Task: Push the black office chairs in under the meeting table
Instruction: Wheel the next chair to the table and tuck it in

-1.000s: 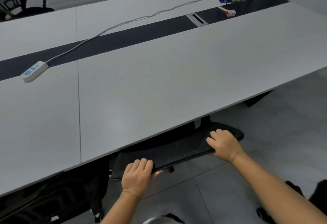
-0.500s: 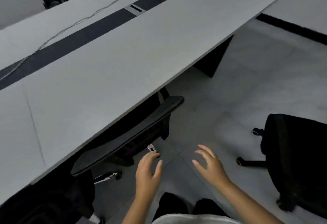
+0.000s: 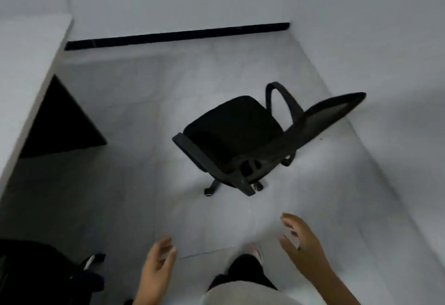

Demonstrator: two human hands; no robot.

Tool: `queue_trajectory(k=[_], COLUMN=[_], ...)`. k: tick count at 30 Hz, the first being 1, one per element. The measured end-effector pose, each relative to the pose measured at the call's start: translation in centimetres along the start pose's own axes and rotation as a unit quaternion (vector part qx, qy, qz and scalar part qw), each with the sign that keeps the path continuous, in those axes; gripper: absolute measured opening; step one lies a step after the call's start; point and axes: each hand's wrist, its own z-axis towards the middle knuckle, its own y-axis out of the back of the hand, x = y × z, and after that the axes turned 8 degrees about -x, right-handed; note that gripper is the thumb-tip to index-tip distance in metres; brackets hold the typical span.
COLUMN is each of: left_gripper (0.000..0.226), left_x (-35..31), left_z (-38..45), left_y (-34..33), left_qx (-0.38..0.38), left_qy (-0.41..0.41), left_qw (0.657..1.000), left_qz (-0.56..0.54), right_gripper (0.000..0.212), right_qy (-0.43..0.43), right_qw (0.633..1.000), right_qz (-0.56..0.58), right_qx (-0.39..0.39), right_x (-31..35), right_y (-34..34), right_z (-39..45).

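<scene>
A black office chair [image 3: 236, 133] stands free on the grey tiled floor, away from the table, with its mesh backrest [image 3: 330, 114] leaning to the right. The end of the grey meeting table [image 3: 26, 69] shows at the left edge, with its dark leg panel below. My left hand [image 3: 157, 268] and my right hand [image 3: 303, 247] hang in front of me, fingers loosely spread, holding nothing, well short of the chair. Another black chair [image 3: 45, 273] fills the bottom left corner beside the table.
White walls close the space behind and to the right of the free chair, with a black skirting strip [image 3: 178, 36] along the far wall. My foot [image 3: 252, 254] is on the floor between my hands.
My hands have let go of the backrest of the chair tucked under the table. The view has swung right, away from the tabletop, onto the free chair.
</scene>
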Motion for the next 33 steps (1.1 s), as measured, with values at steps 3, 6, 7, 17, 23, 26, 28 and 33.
queue_trajectory(k=[3,6,7,17,23,26,28,33], left_gripper=[0.029,0.029,0.028,0.028,0.026,0.028,0.027,0.028], left_x=[-2.7,-5.6,-6.4,-16.3,-21.3,-22.3,-22.4,-25.0], left_z=[1.8,1.0,0.3,-5.2,-5.5,-4.5,-3.6,-1.6], left_y=[-4.4,-10.7,-13.0,-34.2,-39.1,-39.5,-39.8,-41.5], left_qx=[0.072,0.158,0.189,0.246,0.176,0.116,0.080,-0.005], left_qy=[-0.048,-0.082,-0.092,-0.104,-0.098,-0.087,-0.069,-0.064], left_qw=[0.996,0.984,0.977,0.964,0.978,0.987,0.991,0.992], left_qz=[0.033,0.034,0.037,-0.013,-0.044,-0.071,-0.080,-0.110], right_gripper=[0.037,0.036,0.035,0.037,0.035,0.033,0.034,0.035], right_qy=[-0.071,-0.163,-0.189,-0.124,-0.087,-0.101,-0.109,-0.015], right_qw=[0.996,0.982,0.976,0.983,0.989,0.989,0.991,1.000], right_qz=[-0.011,0.005,0.015,0.035,0.046,0.058,0.051,0.017], right_qx=[-0.051,-0.097,-0.107,-0.128,-0.112,-0.092,-0.061,-0.019], right_x=[-4.3,-8.0,-9.2,-17.5,-20.5,-22.6,-23.4,-21.3], right_y=[3.6,6.5,7.3,19.7,26.2,27.1,27.4,28.5], right_z=[-2.6,-5.2,-5.7,6.2,13.3,15.2,17.1,26.0])
